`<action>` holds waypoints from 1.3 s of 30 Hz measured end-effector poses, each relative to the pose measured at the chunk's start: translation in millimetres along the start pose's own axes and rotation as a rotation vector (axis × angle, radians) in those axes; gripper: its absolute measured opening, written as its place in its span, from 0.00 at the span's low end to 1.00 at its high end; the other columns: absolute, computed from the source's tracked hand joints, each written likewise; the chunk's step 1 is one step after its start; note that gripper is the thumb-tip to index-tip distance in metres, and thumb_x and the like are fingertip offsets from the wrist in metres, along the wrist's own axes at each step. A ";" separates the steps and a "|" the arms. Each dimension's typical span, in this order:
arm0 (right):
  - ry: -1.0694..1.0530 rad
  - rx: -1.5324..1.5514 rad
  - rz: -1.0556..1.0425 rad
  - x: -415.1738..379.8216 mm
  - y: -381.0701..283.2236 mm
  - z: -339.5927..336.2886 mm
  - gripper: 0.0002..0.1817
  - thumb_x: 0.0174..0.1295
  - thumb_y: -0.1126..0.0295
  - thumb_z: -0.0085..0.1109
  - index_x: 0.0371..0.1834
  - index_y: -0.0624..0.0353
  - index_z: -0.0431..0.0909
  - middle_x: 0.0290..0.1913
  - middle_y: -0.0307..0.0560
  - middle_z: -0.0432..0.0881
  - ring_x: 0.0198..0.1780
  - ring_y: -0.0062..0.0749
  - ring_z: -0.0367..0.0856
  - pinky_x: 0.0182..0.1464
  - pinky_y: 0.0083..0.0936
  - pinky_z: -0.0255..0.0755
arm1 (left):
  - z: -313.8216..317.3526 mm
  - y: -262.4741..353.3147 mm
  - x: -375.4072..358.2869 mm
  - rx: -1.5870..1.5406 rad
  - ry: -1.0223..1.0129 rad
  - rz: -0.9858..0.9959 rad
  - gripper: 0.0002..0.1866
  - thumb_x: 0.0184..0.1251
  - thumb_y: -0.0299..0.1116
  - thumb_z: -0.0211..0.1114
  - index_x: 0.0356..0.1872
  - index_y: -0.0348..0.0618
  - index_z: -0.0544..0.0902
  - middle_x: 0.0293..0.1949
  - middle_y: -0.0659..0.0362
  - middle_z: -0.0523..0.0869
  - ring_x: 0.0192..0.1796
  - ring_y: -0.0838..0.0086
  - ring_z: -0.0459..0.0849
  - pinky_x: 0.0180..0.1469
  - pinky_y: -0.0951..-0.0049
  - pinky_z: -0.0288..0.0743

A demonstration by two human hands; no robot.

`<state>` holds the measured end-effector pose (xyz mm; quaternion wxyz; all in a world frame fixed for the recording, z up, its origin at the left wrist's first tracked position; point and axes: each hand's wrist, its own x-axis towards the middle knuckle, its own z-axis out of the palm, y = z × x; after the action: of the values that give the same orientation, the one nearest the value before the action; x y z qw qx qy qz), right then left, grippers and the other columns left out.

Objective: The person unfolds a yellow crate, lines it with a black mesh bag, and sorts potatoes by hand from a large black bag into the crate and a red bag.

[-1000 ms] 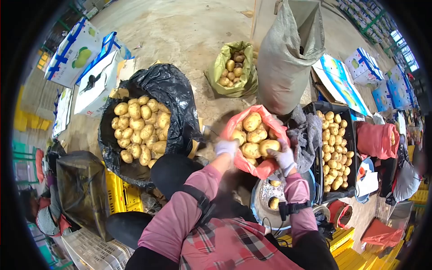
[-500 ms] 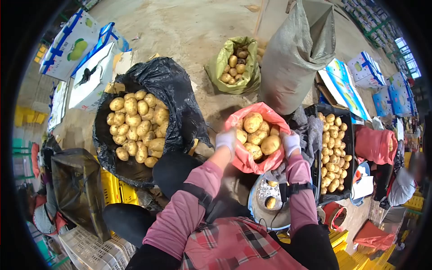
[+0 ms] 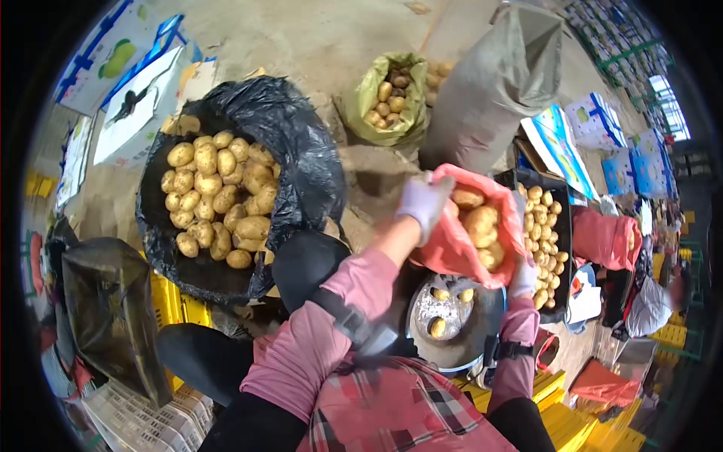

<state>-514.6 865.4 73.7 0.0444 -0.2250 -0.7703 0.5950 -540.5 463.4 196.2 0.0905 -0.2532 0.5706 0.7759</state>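
Observation:
A red plastic bag filled with potatoes hangs between my two gloved hands, tilted toward the right. My left hand grips the bag's upper left rim. My right hand holds the bag's lower right side, partly hidden behind it. Below the bag stands a round metal scale pan with three loose potatoes on it.
A black bag of potatoes lies at the left. A green bag of potatoes and a tall grey sack stand behind. A black crate of potatoes sits at the right. Yellow crates and cardboard boxes surround me.
I have lifted the red bag off the scale pan and swung it up and right. My left hand rose on the rim; my right hand dropped to its lower side.

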 end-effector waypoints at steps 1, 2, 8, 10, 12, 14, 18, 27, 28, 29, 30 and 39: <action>-0.099 0.008 -0.011 -5.7 -20.8 17.0 0.15 0.63 0.73 0.58 0.52 0.65 0.82 0.44 0.41 0.84 0.42 0.24 0.78 0.45 0.24 0.74 | -1.1 0.2 -9.7 -0.075 -0.075 0.087 0.11 0.64 0.33 0.71 0.41 0.35 0.85 0.34 0.62 0.86 0.35 0.80 0.79 0.40 0.72 0.76; -0.207 0.013 -0.026 -18.1 -47.5 31.5 0.15 0.65 0.72 0.59 0.53 0.64 0.82 0.47 0.41 0.85 0.47 0.25 0.80 0.50 0.26 0.75 | 2.4 -0.1 -21.1 -0.155 -0.143 0.174 0.10 0.65 0.32 0.70 0.41 0.35 0.85 0.33 0.63 0.85 0.34 0.81 0.78 0.39 0.73 0.76; -0.306 0.067 0.190 -45.9 -18.9 11.7 0.14 0.63 0.79 0.60 0.52 0.64 0.83 0.46 0.41 0.86 0.43 0.24 0.82 0.49 0.23 0.76 | -22.8 -16.4 -24.3 -0.266 -0.405 0.022 0.12 0.68 0.28 0.68 0.49 0.35 0.83 0.41 0.61 0.87 0.41 0.80 0.83 0.44 0.75 0.80; -0.232 -0.088 0.044 -17.8 -2.9 9.7 0.15 0.61 0.80 0.63 0.51 0.64 0.83 0.45 0.43 0.86 0.43 0.24 0.82 0.48 0.22 0.76 | -24.3 -28.8 -9.7 -0.301 -0.409 -0.036 0.13 0.68 0.27 0.68 0.51 0.35 0.82 0.43 0.60 0.87 0.41 0.79 0.84 0.45 0.74 0.81; -0.205 -0.365 -0.158 13.3 -6.4 27.0 0.14 0.61 0.79 0.64 0.51 0.64 0.82 0.44 0.43 0.86 0.43 0.24 0.82 0.47 0.21 0.76 | -21.8 -43.4 -8.1 -0.219 -0.387 -0.065 0.16 0.66 0.28 0.69 0.52 0.34 0.81 0.44 0.58 0.87 0.43 0.76 0.85 0.47 0.72 0.82; -0.200 -0.478 -0.102 -7.3 -69.6 75.7 0.14 0.59 0.76 0.67 0.49 0.65 0.81 0.41 0.39 0.85 0.38 0.22 0.80 0.43 0.21 0.74 | -17.1 -54.2 -15.7 -0.223 -0.417 -0.067 0.17 0.65 0.29 0.70 0.52 0.33 0.81 0.44 0.57 0.87 0.44 0.75 0.85 0.48 0.70 0.82; -0.206 -0.131 -0.103 10.7 -86.7 66.9 0.18 0.61 0.74 0.65 0.55 0.65 0.81 0.41 0.40 0.85 0.39 0.24 0.80 0.44 0.22 0.75 | -38.0 -54.5 -8.9 -0.426 -0.412 -0.148 0.18 0.64 0.31 0.71 0.51 0.33 0.81 0.46 0.52 0.87 0.46 0.67 0.87 0.51 0.63 0.84; -0.057 -0.783 -0.561 1.8 -116.6 85.6 0.25 0.66 0.67 0.63 0.64 0.66 0.73 0.55 0.52 0.81 0.56 0.37 0.79 0.60 0.30 0.71 | -50.8 -2.1 -74.2 0.512 0.237 0.416 0.28 0.64 0.44 0.67 0.58 0.34 0.74 0.58 0.42 0.79 0.60 0.51 0.80 0.61 0.61 0.74; -0.038 -0.855 -0.761 -17.6 -143.9 110.4 0.25 0.66 0.66 0.63 0.63 0.66 0.73 0.56 0.54 0.80 0.58 0.40 0.79 0.62 0.32 0.70 | -72.5 32.8 -103.8 0.433 0.050 0.389 0.29 0.66 0.43 0.65 0.62 0.36 0.72 0.59 0.42 0.78 0.62 0.54 0.79 0.63 0.62 0.73; -0.108 -0.778 -0.829 -28.1 -166.6 138.3 0.24 0.66 0.66 0.62 0.63 0.67 0.74 0.55 0.54 0.81 0.58 0.41 0.79 0.63 0.33 0.69 | -95.6 54.9 -125.2 0.426 -0.038 0.467 0.28 0.68 0.42 0.65 0.63 0.38 0.72 0.57 0.44 0.79 0.61 0.57 0.81 0.61 0.63 0.74; -0.183 -0.706 -0.895 -41.6 -190.5 168.2 0.24 0.66 0.66 0.62 0.63 0.67 0.74 0.55 0.54 0.81 0.58 0.42 0.79 0.64 0.34 0.69 | -124.7 78.3 -148.0 0.557 -0.118 0.387 0.26 0.67 0.41 0.66 0.62 0.39 0.74 0.55 0.46 0.81 0.61 0.61 0.81 0.62 0.63 0.74; -1.214 -0.567 -1.048 -276.8 -296.8 548.8 0.28 0.63 0.56 0.62 0.62 0.60 0.77 0.56 0.63 0.82 0.57 0.46 0.83 0.61 0.35 0.75 | -387.4 71.7 -233.2 -0.339 0.533 0.383 0.21 0.77 0.46 0.56 0.61 0.44 0.75 0.55 0.60 0.81 0.53 0.74 0.81 0.57 0.72 0.75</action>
<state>-538.6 206.1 248.8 -0.1648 0.5164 -0.7851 0.2996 -259.6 113.4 286.7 -0.2513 -0.3464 0.4748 0.7690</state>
